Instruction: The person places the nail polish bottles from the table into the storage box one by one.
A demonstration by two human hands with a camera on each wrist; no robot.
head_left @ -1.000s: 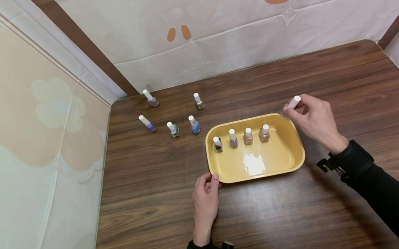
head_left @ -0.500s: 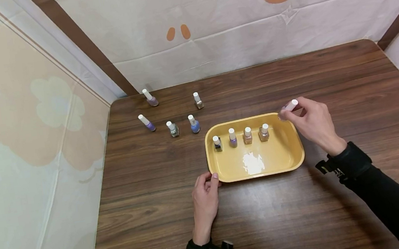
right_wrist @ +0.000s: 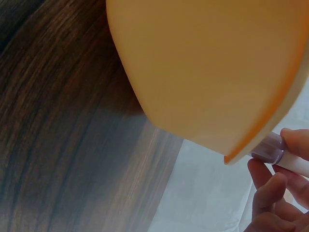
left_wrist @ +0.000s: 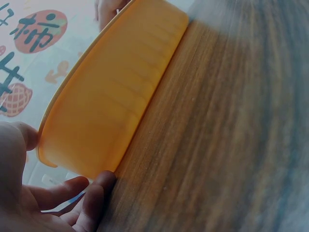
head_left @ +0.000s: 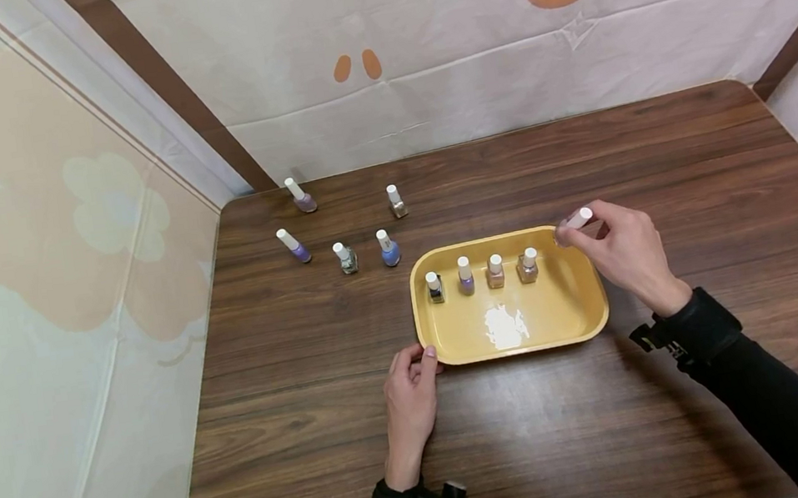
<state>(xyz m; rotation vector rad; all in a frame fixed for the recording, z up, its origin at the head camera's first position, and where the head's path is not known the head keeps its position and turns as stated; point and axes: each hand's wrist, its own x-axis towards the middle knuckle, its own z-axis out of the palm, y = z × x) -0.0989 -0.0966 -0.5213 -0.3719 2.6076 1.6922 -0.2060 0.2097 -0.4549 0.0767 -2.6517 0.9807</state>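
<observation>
My right hand (head_left: 627, 253) pinches a nail polish bottle (right_wrist: 268, 148) between thumb and fingers at the far right corner of the yellow tray (head_left: 544, 346). This bottle is mauve with a white cap (head_left: 580, 217) and lies tilted over the rim. Inside the tray several white-capped bottles stand in a row: a dark one (head_left: 435, 288), a purple one (head_left: 466, 277), a peach one (head_left: 496, 272) and a brownish one (head_left: 527, 266). At the near left corner my left hand (head_left: 413, 398) grips the tray, thumb on the rim and fingers against the lower wall.
On the wooden table (head_left: 304, 446), left of and behind the tray, stand more polish bottles: blue (head_left: 389, 250), glittery grey (head_left: 346, 259), violet (head_left: 296, 247), mauve (head_left: 302, 197) and a silvery one (head_left: 397, 202). A printed cloth (head_left: 497, 76) hangs behind the table.
My right hand has moved slightly left and toward me, and the bottle it holds has tipped further over. The left hand, tray and other bottles stay put.
</observation>
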